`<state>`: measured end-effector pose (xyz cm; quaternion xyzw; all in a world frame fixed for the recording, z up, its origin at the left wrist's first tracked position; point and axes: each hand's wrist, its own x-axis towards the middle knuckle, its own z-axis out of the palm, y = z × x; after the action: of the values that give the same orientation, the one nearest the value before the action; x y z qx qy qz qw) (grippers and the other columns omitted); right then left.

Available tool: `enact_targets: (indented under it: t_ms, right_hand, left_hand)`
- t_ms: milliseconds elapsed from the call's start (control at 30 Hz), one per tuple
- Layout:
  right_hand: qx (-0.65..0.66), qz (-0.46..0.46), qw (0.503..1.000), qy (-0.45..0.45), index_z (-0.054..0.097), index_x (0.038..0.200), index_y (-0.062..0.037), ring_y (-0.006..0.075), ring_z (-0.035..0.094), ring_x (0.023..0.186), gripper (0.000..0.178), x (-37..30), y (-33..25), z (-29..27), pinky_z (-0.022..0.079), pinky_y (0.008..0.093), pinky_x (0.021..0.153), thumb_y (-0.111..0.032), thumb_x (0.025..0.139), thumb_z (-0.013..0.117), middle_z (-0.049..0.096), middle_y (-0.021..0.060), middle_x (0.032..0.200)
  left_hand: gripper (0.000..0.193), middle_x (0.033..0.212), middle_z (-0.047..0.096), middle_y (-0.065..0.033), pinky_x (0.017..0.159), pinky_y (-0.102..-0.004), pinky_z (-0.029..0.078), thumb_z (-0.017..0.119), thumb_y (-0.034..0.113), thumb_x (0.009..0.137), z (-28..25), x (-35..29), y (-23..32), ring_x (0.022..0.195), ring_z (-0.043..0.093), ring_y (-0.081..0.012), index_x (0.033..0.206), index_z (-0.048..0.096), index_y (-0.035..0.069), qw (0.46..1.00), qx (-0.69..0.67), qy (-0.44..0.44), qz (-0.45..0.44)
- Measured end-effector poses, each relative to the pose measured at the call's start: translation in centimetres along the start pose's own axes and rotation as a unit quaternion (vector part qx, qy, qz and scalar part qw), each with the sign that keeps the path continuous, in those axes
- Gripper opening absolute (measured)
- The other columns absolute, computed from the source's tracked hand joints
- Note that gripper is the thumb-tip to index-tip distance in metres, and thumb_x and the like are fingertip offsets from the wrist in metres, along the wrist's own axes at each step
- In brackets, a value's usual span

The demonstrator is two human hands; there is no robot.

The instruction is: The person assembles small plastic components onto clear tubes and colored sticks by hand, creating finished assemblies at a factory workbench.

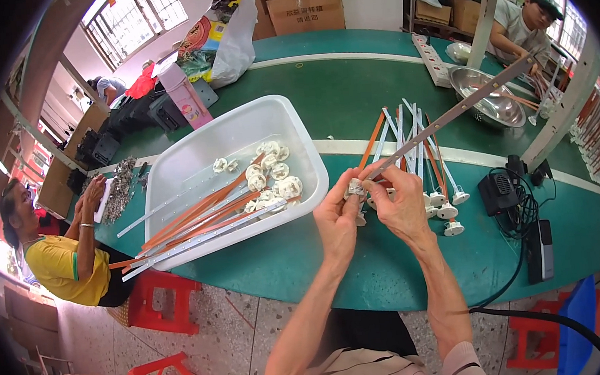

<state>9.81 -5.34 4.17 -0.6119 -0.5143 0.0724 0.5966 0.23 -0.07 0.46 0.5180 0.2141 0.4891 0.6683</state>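
My left hand [336, 218] is closed on a small white round plastic fitting [356, 189], pinched between thumb and fingers. My right hand [401, 204] grips the near end of a long, thin, dotted strip [450, 120], right against that fitting. From there the strip slants up toward the far right. Whether the strip's end sits inside the fitting is hidden by my fingers. Just beyond and beside my right hand lie several orange and white strips with white round fittings [447, 211] on their near ends.
A white plastic tub [231, 117] at left holds loose white fittings and strips jutting over its rim. At right are a black adapter [498, 193] with cables, a metal bowl [509, 109] and a co-worker [513, 33]. Another person [73, 265] sits at left, near red stools [158, 304].
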Motion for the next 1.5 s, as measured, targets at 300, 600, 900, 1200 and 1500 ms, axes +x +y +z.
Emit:
enact_targets:
  t_ms: [300,600,900,1200,1500]
  right_hand:
    - [-0.026,-0.041,0.999,0.003,0.062,0.086,-0.0007,0.0253,0.062,0.062,0.009,0.0,0.3,0.1,0.047,0.0331,0.054,-0.001,0.078,0.059,0.063,0.0111,0.076]
    - [-0.011,-0.045,0.999,0.019,0.061,0.084,-0.0008,0.0250,0.062,0.066,0.008,-0.2,0.5,0.6,0.048,0.0328,0.056,0.001,0.076,0.059,0.062,0.0102,0.076]
    - [0.019,-0.003,0.999,-0.031,0.059,0.081,0.0005,0.0233,0.061,0.061,0.009,0.5,0.6,0.3,0.047,0.0320,0.056,0.003,0.074,0.055,0.061,0.0112,0.073]
    - [-0.009,-0.048,0.999,-0.001,0.057,0.078,0.0008,0.0229,0.059,0.058,0.005,-0.1,0.8,0.6,0.046,0.0318,0.053,0.004,0.074,0.055,0.058,0.0105,0.069]
    - [0.021,-0.053,0.998,-0.005,0.056,0.078,-0.0001,0.0257,0.059,0.061,0.005,-0.3,1.2,0.7,0.047,0.0330,0.055,0.003,0.074,0.057,0.058,0.0110,0.069]
  left_hand:
    - [0.037,0.097,0.062,-0.0082,0.049,-0.0171,0.042,0.047,-0.001,0.091,0.0,-0.3,-0.2,0.075,0.064,-0.0107,0.128,0.047,-0.003,0.999,-0.028,0.001,-0.021]
    - [0.036,0.111,0.058,-0.0148,0.080,-0.0259,0.055,0.045,-0.007,0.089,0.3,-0.5,0.6,0.092,0.061,-0.0171,0.125,0.045,-0.009,0.997,-0.067,0.022,-0.034]
    - [0.041,0.111,0.058,-0.0157,0.079,-0.0263,0.055,0.045,-0.008,0.089,0.6,-0.4,0.7,0.091,0.061,-0.0166,0.130,0.039,-0.009,0.998,-0.049,0.029,-0.022]
    - [0.043,0.118,0.054,-0.0185,0.079,-0.0278,0.055,0.048,-0.010,0.084,0.4,-0.7,0.6,0.098,0.059,-0.0188,0.126,0.041,-0.012,0.998,-0.045,0.035,-0.026]
    - [0.042,0.108,0.060,-0.0143,0.061,-0.0211,0.054,0.047,-0.007,0.088,0.5,-0.8,0.5,0.083,0.063,-0.0147,0.130,0.040,-0.008,0.998,-0.025,0.052,-0.003]
